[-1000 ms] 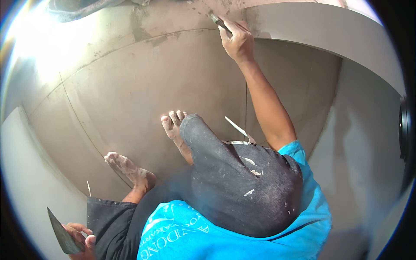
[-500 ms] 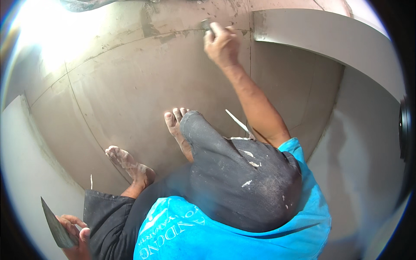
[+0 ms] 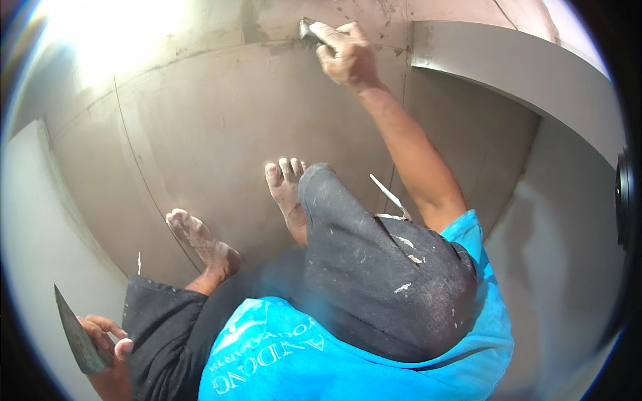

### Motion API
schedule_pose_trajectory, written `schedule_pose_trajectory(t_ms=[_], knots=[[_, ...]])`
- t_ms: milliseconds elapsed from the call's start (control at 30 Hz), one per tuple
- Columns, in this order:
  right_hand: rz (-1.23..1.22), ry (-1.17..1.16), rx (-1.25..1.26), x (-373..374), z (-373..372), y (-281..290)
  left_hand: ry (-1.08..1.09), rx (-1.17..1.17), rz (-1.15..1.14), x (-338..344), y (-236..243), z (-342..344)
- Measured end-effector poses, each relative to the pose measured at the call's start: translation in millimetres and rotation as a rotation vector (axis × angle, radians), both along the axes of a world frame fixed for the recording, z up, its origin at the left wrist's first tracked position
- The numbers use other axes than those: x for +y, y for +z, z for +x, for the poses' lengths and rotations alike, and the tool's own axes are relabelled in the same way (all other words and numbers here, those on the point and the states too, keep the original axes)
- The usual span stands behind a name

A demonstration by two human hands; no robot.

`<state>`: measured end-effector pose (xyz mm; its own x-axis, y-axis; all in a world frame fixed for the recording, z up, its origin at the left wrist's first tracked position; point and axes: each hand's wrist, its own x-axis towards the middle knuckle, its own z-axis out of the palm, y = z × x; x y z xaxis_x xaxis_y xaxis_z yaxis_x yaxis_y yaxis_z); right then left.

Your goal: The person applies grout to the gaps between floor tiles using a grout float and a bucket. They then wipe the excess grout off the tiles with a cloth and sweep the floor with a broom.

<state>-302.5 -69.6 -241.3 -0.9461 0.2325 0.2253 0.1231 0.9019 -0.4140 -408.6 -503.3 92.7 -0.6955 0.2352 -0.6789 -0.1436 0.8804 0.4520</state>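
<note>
My right hand (image 3: 351, 59) is stretched far forward, its fingers closed round a small scraper (image 3: 306, 30) with a short flat blade. The scraper's blade is close to a seam in the grey-brown floor (image 3: 221, 113), beside darker smeared patches; most of its handle is hidden in my grip. Low at the left edge, my left hand (image 3: 119, 366) grips a putty knife (image 3: 75, 334) with a wide, pointed metal blade. That blade is tilted upward and held off the floor, next to my dark trouser leg. Its handle is mostly covered by my fingers.
My bare, dusty feet (image 3: 200, 240) stand on the floor. A curved pale ledge (image 3: 501, 57) runs along the right, with a grey wall (image 3: 555, 220) below it. A white wall (image 3: 47, 220) rises at the left. Bright light glares at the upper left.
My right hand and scraper have shifted slightly left along the seam relative to the floor. My left hand still holds the putty knife. The whole view has shifted a little.
</note>
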Motion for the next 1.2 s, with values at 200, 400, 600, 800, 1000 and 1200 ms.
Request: schedule_pose_trajectory(t_ms=[200,400,600,800,1000,1200], knots=[[-0.064,-0.030,0.044,-16,-27,-3,-0.043,0.001,-0.029,4,5,0],[-0.154,0.059,-0.043,-22,-8,7,-0.076,0.057,-0.051,-11,-1,-5],[-0.020,-0.736,-0.220,53,22,31,0.224,-0.050,0.091,-18,-4,2],[-0.095,-0.270,-0.076,-19,-15,-3,-0.040,0.017,-0.048,-3,3,-4],[0.092,-0.137,0.181,2,-5,-17,-0.100,0.018,-0.026,11,10,-9],[0.166,0.049,-0.145,-23,25,-19,-0.088,0.029,0.006,-3,3,-8]])
